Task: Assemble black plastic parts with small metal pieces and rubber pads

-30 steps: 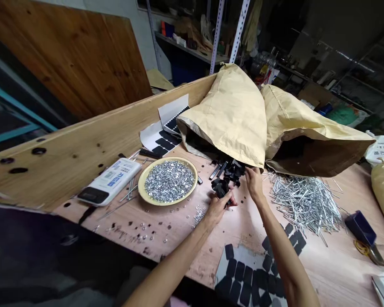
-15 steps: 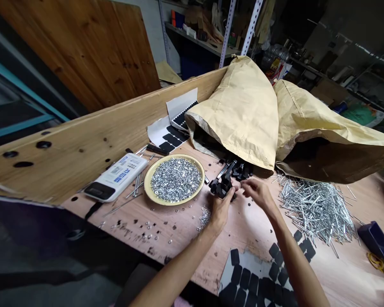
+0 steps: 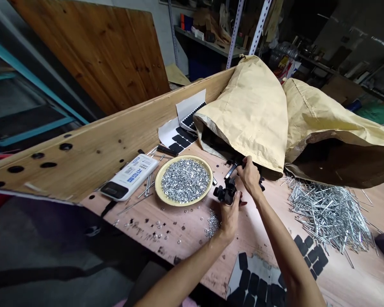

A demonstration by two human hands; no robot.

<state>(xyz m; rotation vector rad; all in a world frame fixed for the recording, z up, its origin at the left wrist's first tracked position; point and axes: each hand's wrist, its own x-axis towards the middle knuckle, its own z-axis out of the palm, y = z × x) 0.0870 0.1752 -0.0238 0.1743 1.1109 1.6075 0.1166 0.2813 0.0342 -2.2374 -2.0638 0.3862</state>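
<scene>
My left hand (image 3: pixel 231 216) is closed round a bunch of small black plastic parts (image 3: pixel 224 194), held just above the table to the right of the dish. Beyond it, my right hand (image 3: pixel 250 175) has its bent fingers down in a pile of similar black parts (image 3: pixel 261 181) by the mouth of a tan paper sack (image 3: pixel 248 113). Its fingertips are pressed together, and what lies between them is hidden. A round yellow dish (image 3: pixel 159 192) full of small metal washers or nuts (image 3: pixel 184 179) stands left of my hands.
Thin metal rods (image 3: pixel 334 213) lie heaped at right, before a second sack (image 3: pixel 333 115). A sheet of black pads (image 3: pixel 252 283) is at the near edge. A white device (image 3: pixel 131 177) lies left. A wooden board (image 3: pixel 92 132) borders the back; loose washers (image 3: pixel 213 224) are scattered near the dish.
My right hand has moved away from the left one, forward to the pile at the sack's mouth. My left hand keeps its bunch of black parts. The view has shifted slightly left.
</scene>
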